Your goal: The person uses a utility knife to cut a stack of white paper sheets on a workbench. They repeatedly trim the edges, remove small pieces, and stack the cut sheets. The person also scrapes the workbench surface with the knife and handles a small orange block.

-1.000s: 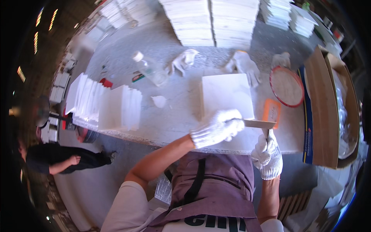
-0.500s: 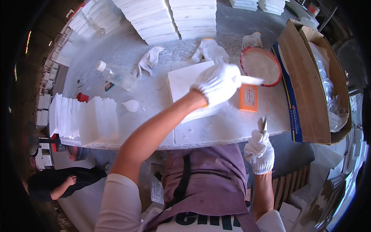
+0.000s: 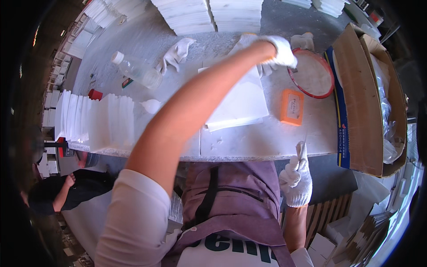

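Note:
My left hand (image 3: 283,52), in a white knit glove, reaches across the table to the rim of a round red-rimmed dish (image 3: 313,76). Its fingers are bunched and slightly blurred, with a small dark bit at their tips that I cannot identify. At the table's front edge, my right hand (image 3: 296,183), also gloved, is closed around a thin, pointed blade-like tool (image 3: 302,150) that points up. White square sheets or tiles (image 3: 240,104) lie stacked in the middle, partly covered by my left forearm. An orange box (image 3: 292,107) sits right of them.
An open cardboard box (image 3: 362,102) with plastic-wrapped contents stands on the right. At left are upright white slabs (image 3: 111,124), a clear bottle (image 3: 140,71) and a white bulb-shaped thing (image 3: 151,106). Loose gloves (image 3: 177,53) lie behind. Tall white stacks (image 3: 238,15) stand farther back. Another person (image 3: 71,191) is lower left.
My left hand has moved up and away, from above the white stack to the red-rimmed dish. The white strip seen at its fingers no longer shows. My right hand stays near the table edge.

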